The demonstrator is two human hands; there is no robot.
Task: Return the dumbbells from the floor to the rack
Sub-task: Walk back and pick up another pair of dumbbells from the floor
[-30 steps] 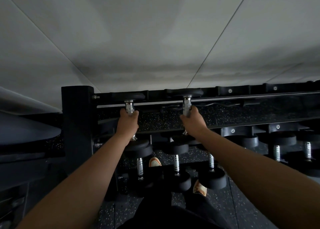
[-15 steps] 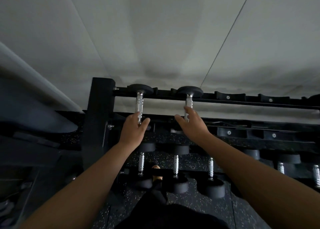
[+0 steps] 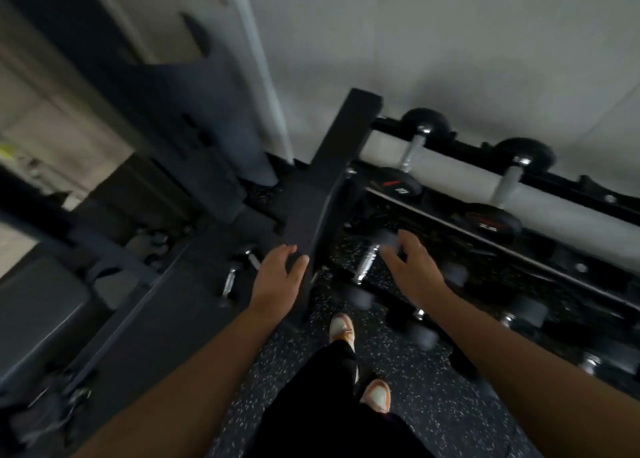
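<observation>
Two black dumbbells with chrome handles, one [image 3: 410,159] at the left end and one [image 3: 505,189] beside it, lie on the top tier of the black rack [image 3: 332,180]. My left hand [image 3: 277,274] hovers open in front of the rack's end post, holding nothing. My right hand [image 3: 412,267] is open too, fingers spread, over the lower tier near a blurred chrome-handled dumbbell [image 3: 367,267]. More dumbbells [image 3: 526,314] sit on the lower tiers to the right. The frame is motion-blurred.
A dark machine frame [image 3: 166,215] and a padded bench [image 3: 38,312] stand left of the rack, with a small dumbbell [image 3: 230,279] low beside the post. My feet in white and orange shoes [image 3: 343,329] stand on speckled rubber floor [image 3: 415,405]. White wall behind.
Both hands have let go of the two dumbbells on the top tier and dropped lower. The view has swung left and down, tilting the rack.
</observation>
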